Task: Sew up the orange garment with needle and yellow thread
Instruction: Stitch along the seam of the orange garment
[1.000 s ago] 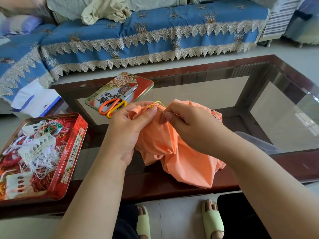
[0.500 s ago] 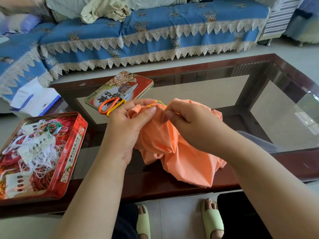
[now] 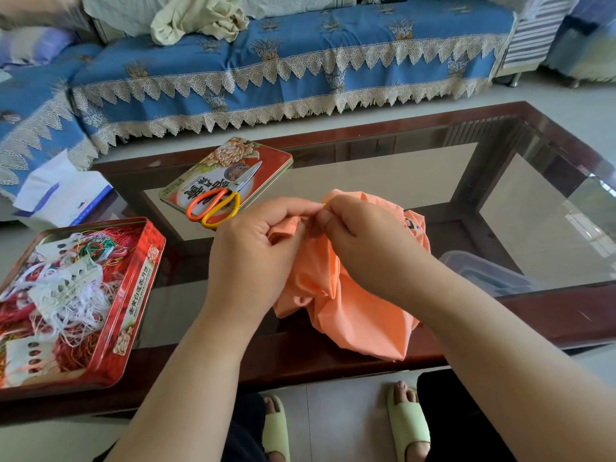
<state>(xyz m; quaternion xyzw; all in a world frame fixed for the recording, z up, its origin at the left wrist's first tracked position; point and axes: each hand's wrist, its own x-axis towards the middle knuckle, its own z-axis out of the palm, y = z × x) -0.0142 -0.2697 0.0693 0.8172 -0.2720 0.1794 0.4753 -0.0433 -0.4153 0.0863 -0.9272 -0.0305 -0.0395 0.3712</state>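
Both hands meet over the bunched-up orange garment (image 3: 346,295), which sits at the near edge of the glass-topped surface (image 3: 383,171), around 6 o'clock, with its lower folds hanging a bit over the dark wood rim. The left hand (image 3: 256,248) has its fingers curled around a pinch of fabric at the top of the bundle. The right hand (image 3: 363,235) is curled too, thumb and forefinger pressed together right against the left fingertips. A tiny bit of yellow thread (image 3: 324,204) peeks out where the two hands touch; the needle itself is too small or hidden, can't make it out.

Over at about 9 o'clock from the garment there's an open red tin (image 3: 146,261) stuffed with tangled red, white and green threads and some white thread cards. At roughly 11 o'clock lies the tin's lid (image 3: 266,155), flower print up, with orange-handled scissors (image 3: 216,205) resting on it, blades pointing away toward the sofa. A clear plastic container (image 3: 483,271) shows under the glass at 3 o'clock. Behind the surface is a sofa (image 3: 300,61) in a blue cover with lace trim. Feet in pale green slippers (image 3: 408,425) sit on the floor below.
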